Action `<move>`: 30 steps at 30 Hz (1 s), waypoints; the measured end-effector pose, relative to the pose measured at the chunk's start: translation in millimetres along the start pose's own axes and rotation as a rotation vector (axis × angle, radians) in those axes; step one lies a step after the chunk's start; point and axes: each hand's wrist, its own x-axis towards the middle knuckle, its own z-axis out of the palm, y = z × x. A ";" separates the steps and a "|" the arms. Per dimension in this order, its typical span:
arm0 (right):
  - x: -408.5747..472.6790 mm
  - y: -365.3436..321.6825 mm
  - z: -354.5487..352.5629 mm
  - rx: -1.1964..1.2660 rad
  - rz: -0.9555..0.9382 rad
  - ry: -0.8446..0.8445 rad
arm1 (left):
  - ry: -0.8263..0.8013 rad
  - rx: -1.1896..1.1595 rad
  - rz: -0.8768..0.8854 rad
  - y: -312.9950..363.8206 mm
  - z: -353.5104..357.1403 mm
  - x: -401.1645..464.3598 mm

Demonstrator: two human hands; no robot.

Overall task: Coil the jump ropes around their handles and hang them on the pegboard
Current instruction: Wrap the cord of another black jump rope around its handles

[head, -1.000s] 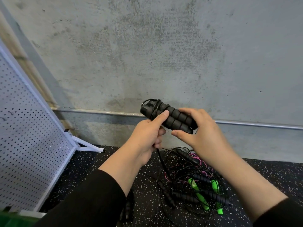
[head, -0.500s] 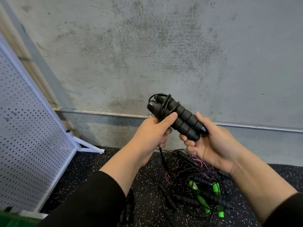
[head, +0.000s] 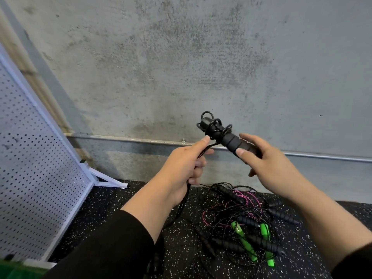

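Right now the right hand (head: 269,164) clamps the paired black handles (head: 231,138) as a spool, raised before the wall. Left hand (head: 181,168) has its fingers curled on the black cord (head: 182,204), feeding it taut. A few loops crowd the handles' top end; slack trails down. Pegboard (head: 36,168) is well apart, left.

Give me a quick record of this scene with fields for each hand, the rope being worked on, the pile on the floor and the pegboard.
left hand: grips the loose black cord below the handles
right hand: holds the black handles by their lower end
cord state: a few loops wound round the upper end of the handles, the rest trailing down
floor pile: tangled ropes with black and green handles, some pink cord
pegboard: white, standing at the left, nothing seen hanging on it
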 end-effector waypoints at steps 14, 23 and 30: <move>-6.6 -9.3 27.4 -0.350 -0.237 0.083 | 0.151 -0.049 0.026 -5.4 -2.9 4.2; -9.9 -12.6 14.2 0.936 0.396 -0.444 | -0.003 -0.070 0.100 -1.0 -1.6 0.4; 0.8 -5.0 14.5 0.811 0.209 -0.130 | 0.004 -0.062 0.015 -1.5 -0.9 2.0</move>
